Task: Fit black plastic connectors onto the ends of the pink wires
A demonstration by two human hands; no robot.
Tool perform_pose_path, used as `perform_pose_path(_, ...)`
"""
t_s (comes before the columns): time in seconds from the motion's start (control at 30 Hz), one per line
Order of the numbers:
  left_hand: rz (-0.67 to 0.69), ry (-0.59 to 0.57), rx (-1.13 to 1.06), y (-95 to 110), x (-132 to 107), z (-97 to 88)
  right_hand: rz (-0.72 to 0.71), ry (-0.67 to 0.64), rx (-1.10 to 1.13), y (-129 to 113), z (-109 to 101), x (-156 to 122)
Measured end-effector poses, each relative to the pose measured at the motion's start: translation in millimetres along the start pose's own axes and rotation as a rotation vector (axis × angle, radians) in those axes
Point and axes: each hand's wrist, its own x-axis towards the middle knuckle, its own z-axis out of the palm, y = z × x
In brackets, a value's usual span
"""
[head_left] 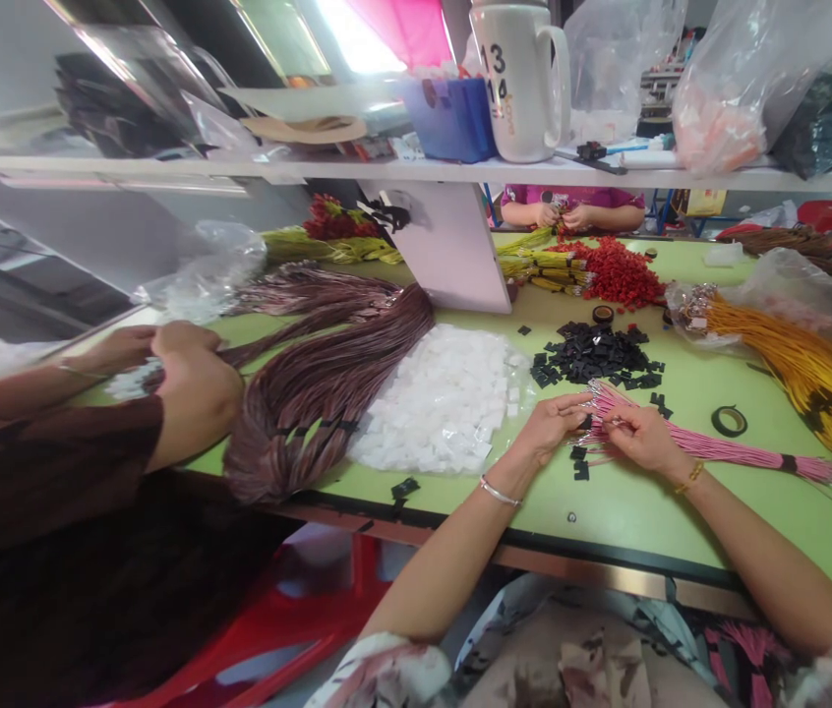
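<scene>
My left hand is pinched shut on a small black connector piece at the tip of a bundle of pink wires that lies across the green table. My right hand is closed on the ends of the same pink wires, a few centimetres from the left. A heap of black connector pieces lies just beyond my hands, with a few loose ones beside my left wrist. A mound of white connector pieces sits to the left.
A co-worker at left handles brown wires. Yellow wires lie at right, a tape ring near them. Red pieces and another person's hands are across the table. A shelf above holds a white mug.
</scene>
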Motion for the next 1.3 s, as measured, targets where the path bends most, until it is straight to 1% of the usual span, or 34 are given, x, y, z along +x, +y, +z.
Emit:
perform_pose_path(0.1, 0.092, 0.022, 0.057, -1.5, -1.6, 4.1, 0.098, -0.006, 0.084, 0.8, 0.6, 2.9)
perform_pose_path(0.17, 0.185, 0.05, 0.149, -1.1, -4.4, 8.1, 0.186, -0.026, 0.182, 3.1, 0.7, 5.4)
perform_pose_path(0.23, 0.264, 0.078, 0.272, 0.1, -8.0, 12.3, 0.239, -0.047, 0.268, 5.9, 0.7, 7.0)
perform_pose_path(0.3, 0.32, 0.11, 0.371, 0.5, -11.2, 16.2, 0.244, -0.047, 0.288, 7.5, 1.3, 6.9)
perform_pose_path(0.37, 0.353, 0.132, 0.42, -0.8, -13.2, 19.4, 0.214, -0.021, 0.235, 6.8, 2.9, 5.3)
perform_pose_path(0.43, 0.355, 0.126, 0.425, -3.9, -13.7, 21.7, 0.161, 0.007, 0.154, 4.4, 5.0, 3.2)
perform_pose_path(0.53, 0.337, 0.119, 0.376, -9.6, -12.4, 23.4, 0.095, 0.025, 0.077, 1.6, 6.7, 1.5)
perform_pose_path(0.67, 0.315, 0.123, 0.274, -15.6, -9.4, 24.4, 0.091, -0.021, 0.086, 4.7, 6.1, 1.9)
perform_pose_path(0.77, 0.313, 0.124, 0.272, -20.2, -10.3, 24.1, 0.078, -0.02, 0.089, 8.8, 7.8, 0.3)
perform_pose_path(0.87, 0.315, 0.093, 0.319, -22.8, -16.2, 17.4, 0.079, -0.056, 0.133, 10.4, 8.6, -3.0)
perform_pose_path(0.93, 0.27, 0.009, 0.401, -20.8, -20.7, 8.2, 0.095, -0.053, 0.206, 10.5, 5.9, -3.9)
perform_pose_path(1.0, 0.217, -0.064, 0.54, -14.9, -21.1, -2.4, 0.143, 0.034, 0.339, 11.5, 0.8, -2.3)
perform_pose_path(1.03, 0.214, -0.061, 0.623, -10.9, -18.3, -7.2, 0.181, 0.086, 0.428, 12.7, -1.9, -0.8)
perform_pose_path(1.07, 0.237, -0.019, 0.713, -6.4, -13.0, -11.5, 0.217, 0.119, 0.517, 14.4, -4.2, 0.9)
perform_pose_path(1.1, 0.29, 0.065, 0.805, -1.8, -5.2, -15.1, 0.248, 0.13, 0.594, 16.6, -6.0, 2.7)
perform_pose_path(1.17, 0.401, 0.294, 1.001, 5.7, 16.5, -20.4, 0.28, 0.118, 0.697, 22.1, -7.0, 5.4)
perform_pose_path(1.2, 0.432, 0.369, 1.103, 8.0, 28.9, -22.4, 0.287, 0.118, 0.728, 25.1, -6.3, 6.3)
perform_pose_path(1.23, 0.435, 0.383, 1.208, 9.2, 41.1, -24.2, 0.293, 0.128, 0.751, 28.1, -5.0, 6.7)
perform_pose_path(1.3, 0.398, 0.364, 1.401, 8.5, 61.6, -27.7, 0.306, 0.175, 0.775, 32.6, -1.6, 6.7)
